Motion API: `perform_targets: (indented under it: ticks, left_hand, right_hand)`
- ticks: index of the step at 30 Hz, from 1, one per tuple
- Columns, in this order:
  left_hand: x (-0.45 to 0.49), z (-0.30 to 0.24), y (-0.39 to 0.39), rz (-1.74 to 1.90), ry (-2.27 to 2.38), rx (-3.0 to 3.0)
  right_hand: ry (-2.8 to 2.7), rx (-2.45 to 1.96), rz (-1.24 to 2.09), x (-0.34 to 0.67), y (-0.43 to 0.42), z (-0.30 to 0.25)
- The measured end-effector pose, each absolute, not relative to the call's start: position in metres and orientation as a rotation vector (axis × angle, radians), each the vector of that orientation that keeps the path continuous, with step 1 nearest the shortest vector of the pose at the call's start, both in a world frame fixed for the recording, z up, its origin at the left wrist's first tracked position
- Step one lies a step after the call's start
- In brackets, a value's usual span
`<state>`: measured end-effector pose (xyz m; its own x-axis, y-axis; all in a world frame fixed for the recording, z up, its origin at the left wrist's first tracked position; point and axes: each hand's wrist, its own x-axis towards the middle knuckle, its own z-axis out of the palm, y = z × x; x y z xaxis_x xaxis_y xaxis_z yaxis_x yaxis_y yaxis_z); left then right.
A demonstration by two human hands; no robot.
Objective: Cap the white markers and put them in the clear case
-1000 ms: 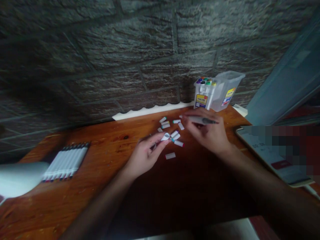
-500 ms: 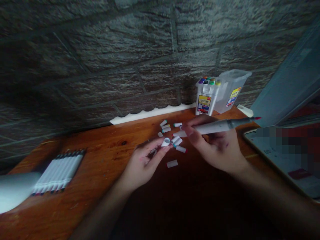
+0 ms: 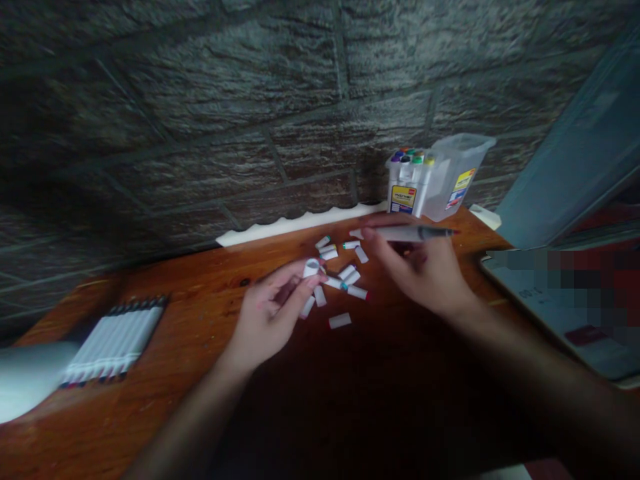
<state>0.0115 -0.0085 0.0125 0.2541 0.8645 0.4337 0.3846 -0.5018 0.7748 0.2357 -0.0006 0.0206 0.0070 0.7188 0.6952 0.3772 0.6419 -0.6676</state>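
Between thumb and fingers my left hand [image 3: 270, 310] pinches a white marker cap [image 3: 311, 268], its round opening facing up. My right hand [image 3: 425, 263] grips an uncapped white marker [image 3: 400, 233], slightly blurred; a reddish tip points right and its other end points left. Several loose caps lie on the wood between and below my hands, among them a red-edged cap [image 3: 358, 292], a cap lying by itself [image 3: 340, 321] and a yellow-marked cap [image 3: 329, 252].
A row of white markers [image 3: 117, 340] lies at left, near a blurred white object [image 3: 30, 383]. Against the stone wall stand a case of markers [image 3: 404, 190] and a clear plastic bin [image 3: 457, 177]. A grey panel-like object [image 3: 550, 313] sits at right on the wooden table [image 3: 190, 393].
My left hand has moved left and slightly up with the cap, revealing more loose caps. My right hand has shifted up and left, and the marker in it now points more level.
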Motion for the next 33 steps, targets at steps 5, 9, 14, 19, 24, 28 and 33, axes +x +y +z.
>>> perform_targets:
  ticks: [5, 9, 14, 19, 24, 28, 33]
  left_hand:
    - [0.007, 0.015, 0.004, 1.385, 1.198, 1.799]
    - [0.006, 0.009, 0.009, 1.45, 1.208, 1.757]
    - [0.001, 0.002, 0.009, 1.247, 1.195, 2.051]
    - [0.001, 0.001, 0.009, 1.186, 1.171, 2.0]
    - [0.007, 0.005, 0.005, 1.251, 1.088, 1.878]
    - [0.008, 0.003, 0.003, 1.247, 1.035, 1.889]
    - [0.006, 0.0, 0.002, 1.259, 0.998, 1.904]
  right_hand:
    - [-1.402, -0.985, 0.558, 0.239, 0.013, 0.012]
    - [-1.372, -0.941, 0.663, 0.234, 0.013, 0.01]
    - [-1.412, -0.95, 0.685, 0.233, 0.012, 0.008]
    - [-1.41, -0.954, 0.682, 0.233, 0.013, 0.007]
    - [-1.407, -0.955, 0.695, 0.233, 0.012, 0.009]
    - [-1.391, -0.962, 0.711, 0.232, 0.01, 0.012]
    - [-1.392, -0.906, 0.747, 0.23, 0.008, 0.015]
